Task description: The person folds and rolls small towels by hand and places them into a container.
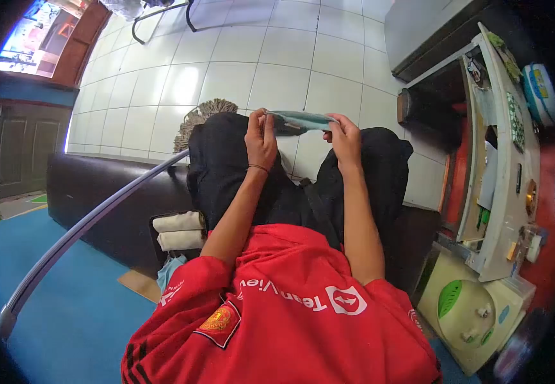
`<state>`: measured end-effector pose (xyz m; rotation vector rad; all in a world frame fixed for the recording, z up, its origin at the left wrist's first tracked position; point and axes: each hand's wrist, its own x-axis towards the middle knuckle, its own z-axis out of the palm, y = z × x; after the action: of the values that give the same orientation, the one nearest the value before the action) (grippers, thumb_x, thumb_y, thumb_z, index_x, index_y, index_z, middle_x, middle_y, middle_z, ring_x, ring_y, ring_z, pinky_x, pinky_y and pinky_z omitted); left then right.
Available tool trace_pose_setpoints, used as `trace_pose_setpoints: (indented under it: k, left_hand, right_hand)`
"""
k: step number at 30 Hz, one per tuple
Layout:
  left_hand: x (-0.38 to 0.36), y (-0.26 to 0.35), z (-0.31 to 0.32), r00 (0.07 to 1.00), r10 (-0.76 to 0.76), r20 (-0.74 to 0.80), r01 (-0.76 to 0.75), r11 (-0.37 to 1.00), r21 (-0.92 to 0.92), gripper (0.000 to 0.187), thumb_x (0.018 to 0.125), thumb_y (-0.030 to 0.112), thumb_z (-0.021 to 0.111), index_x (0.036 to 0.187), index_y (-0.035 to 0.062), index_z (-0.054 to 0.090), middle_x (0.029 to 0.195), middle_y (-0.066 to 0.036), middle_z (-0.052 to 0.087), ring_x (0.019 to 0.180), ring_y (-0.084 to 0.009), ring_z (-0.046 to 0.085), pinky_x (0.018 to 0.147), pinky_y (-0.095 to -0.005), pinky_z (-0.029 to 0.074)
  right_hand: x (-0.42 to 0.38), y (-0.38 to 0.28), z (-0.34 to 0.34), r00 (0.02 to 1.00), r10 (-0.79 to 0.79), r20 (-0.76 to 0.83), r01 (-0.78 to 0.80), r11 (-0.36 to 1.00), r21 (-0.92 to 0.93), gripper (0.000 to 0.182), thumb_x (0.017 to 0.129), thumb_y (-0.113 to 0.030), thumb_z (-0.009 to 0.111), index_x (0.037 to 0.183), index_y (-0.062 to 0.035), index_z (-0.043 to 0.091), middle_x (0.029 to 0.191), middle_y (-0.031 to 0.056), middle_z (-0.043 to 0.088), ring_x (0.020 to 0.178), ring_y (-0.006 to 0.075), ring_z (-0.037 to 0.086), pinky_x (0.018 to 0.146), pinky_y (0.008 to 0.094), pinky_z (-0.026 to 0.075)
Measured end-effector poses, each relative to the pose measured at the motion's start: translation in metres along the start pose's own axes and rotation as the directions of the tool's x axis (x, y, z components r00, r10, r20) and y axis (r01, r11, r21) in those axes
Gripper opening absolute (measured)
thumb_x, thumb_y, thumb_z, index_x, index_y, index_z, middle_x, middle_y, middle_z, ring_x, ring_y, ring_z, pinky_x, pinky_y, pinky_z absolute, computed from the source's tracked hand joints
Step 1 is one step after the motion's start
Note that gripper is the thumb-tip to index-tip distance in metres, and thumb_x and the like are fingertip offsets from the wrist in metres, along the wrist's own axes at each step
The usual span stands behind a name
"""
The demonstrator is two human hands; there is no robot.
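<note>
A folded pale grey-green piece of cloth (300, 120) is stretched between my two hands, above the gap between my knees. My left hand (260, 142) pinches one end of it between thumb and fingers. At the other end, my right hand (345, 142) has its thumb and fingers closed on the cloth. A darker fold hangs below its upper edge. The cloth's exact kind is not clear. A dark box (156, 232) holding rolled cream cloths (180, 231) lies beside my left thigh, with a light blue face mask (170, 271) near it.
A mop (204, 120) rests on the tiled floor (277, 48), its long handle (76, 233) crossing the dark seat (104, 189) on my left. To my right are a cluttered cabinet (508, 166) and a cream appliance (466, 307). A chair leg (136, 32) shows at top left.
</note>
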<state>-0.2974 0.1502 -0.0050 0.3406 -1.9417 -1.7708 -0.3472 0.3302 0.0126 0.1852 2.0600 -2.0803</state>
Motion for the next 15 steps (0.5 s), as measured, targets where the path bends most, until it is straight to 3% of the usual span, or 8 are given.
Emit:
trace_pose_setpoints:
  k: [2, 4, 5, 7, 9, 13, 15]
  left_hand:
    - [0.001, 0.0, -0.001, 0.999, 0.022, -0.048, -0.024, 0.999, -0.034, 0.016, 0.096, 0.014, 0.051, 0.105, 0.0011, 0.051, 0.081, 0.0, 0.054, 0.074, -0.0053, 0.047, 0.066, -0.0201, 0.04]
    - [0.002, -0.003, -0.001, 0.995, 0.04, -0.089, -0.047, 0.996, -0.076, 0.016, 0.095, 0.014, 0.052, 0.104, 0.0006, 0.052, 0.08, -0.001, 0.057, 0.073, -0.0057, 0.049, 0.064, -0.0209, 0.042]
    - [0.003, -0.004, -0.004, 0.998, 0.008, -0.069, -0.012, 0.998, -0.063, 0.017, 0.096, 0.014, 0.051, 0.107, 0.0009, 0.051, 0.083, -0.001, 0.056, 0.076, -0.0055, 0.049, 0.066, -0.0202, 0.041]
    - [0.004, -0.008, -0.007, 0.998, -0.024, -0.052, 0.021, 0.999, -0.046, 0.019, 0.097, 0.015, 0.05, 0.109, 0.0012, 0.049, 0.087, 0.0, 0.055, 0.079, -0.0054, 0.048, 0.068, -0.0194, 0.04]
    - [0.006, -0.011, -0.006, 0.994, 0.031, -0.105, -0.036, 0.998, -0.042, 0.018, 0.095, 0.014, 0.051, 0.108, 0.0013, 0.051, 0.079, -0.001, 0.056, 0.069, -0.0051, 0.047, 0.061, -0.0208, 0.039]
    - [0.005, -0.007, -0.004, 0.995, -0.016, -0.094, 0.011, 0.998, -0.058, 0.018, 0.096, 0.014, 0.051, 0.108, 0.0011, 0.051, 0.08, -0.001, 0.057, 0.071, -0.0053, 0.048, 0.062, -0.0206, 0.04]
    - [0.006, -0.004, -0.003, 0.994, 0.0, -0.108, -0.011, 0.995, -0.1, 0.018, 0.096, 0.015, 0.051, 0.108, 0.0009, 0.051, 0.082, -0.001, 0.057, 0.073, -0.0057, 0.049, 0.064, -0.0207, 0.041]
  right_hand:
    - [0.0, 0.005, 0.001, 1.0, -0.013, 0.028, 0.012, 0.999, 0.038, 0.028, 0.083, -0.005, 0.053, 0.109, -0.0028, 0.061, 0.072, 0.005, 0.061, 0.06, 0.0096, 0.059, 0.055, 0.0237, 0.045]
    - [-0.003, -0.003, 0.001, 0.981, -0.157, 0.114, 0.14, 0.98, 0.142, 0.027, 0.081, -0.005, 0.057, 0.107, -0.0031, 0.062, 0.073, 0.0037, 0.061, 0.065, 0.0098, 0.059, 0.059, 0.0227, 0.046]
    - [-0.004, -0.003, 0.002, 0.981, -0.157, 0.112, 0.141, 0.98, 0.139, 0.027, 0.081, -0.005, 0.057, 0.107, -0.0031, 0.062, 0.073, 0.0037, 0.061, 0.065, 0.0098, 0.059, 0.059, 0.0227, 0.046]
    - [-0.006, 0.0, 0.005, 0.957, -0.276, 0.095, 0.28, 0.959, -0.039, 0.026, 0.078, -0.007, 0.064, 0.104, -0.0028, 0.063, 0.076, 0.0024, 0.063, 0.068, 0.0092, 0.058, 0.063, 0.0225, 0.046]
    - [-0.006, -0.001, 0.004, 0.957, -0.275, 0.088, 0.285, 0.95, -0.125, 0.026, 0.077, -0.008, 0.067, 0.102, -0.0025, 0.063, 0.076, 0.0026, 0.063, 0.067, 0.0093, 0.057, 0.062, 0.0228, 0.046]
    - [-0.011, -0.013, 0.001, 0.959, -0.282, 0.041, 0.274, 0.87, -0.41, 0.025, 0.078, -0.017, 0.072, 0.095, -0.0017, 0.064, 0.076, 0.0047, 0.063, 0.066, 0.011, 0.057, 0.061, 0.0239, 0.046]
    - [-0.008, -0.012, 0.002, 0.947, -0.322, 0.019, 0.298, 0.851, -0.433, 0.024, 0.081, -0.021, 0.07, 0.093, -0.0015, 0.065, 0.075, 0.0054, 0.063, 0.066, 0.0123, 0.057, 0.061, 0.0244, 0.046]
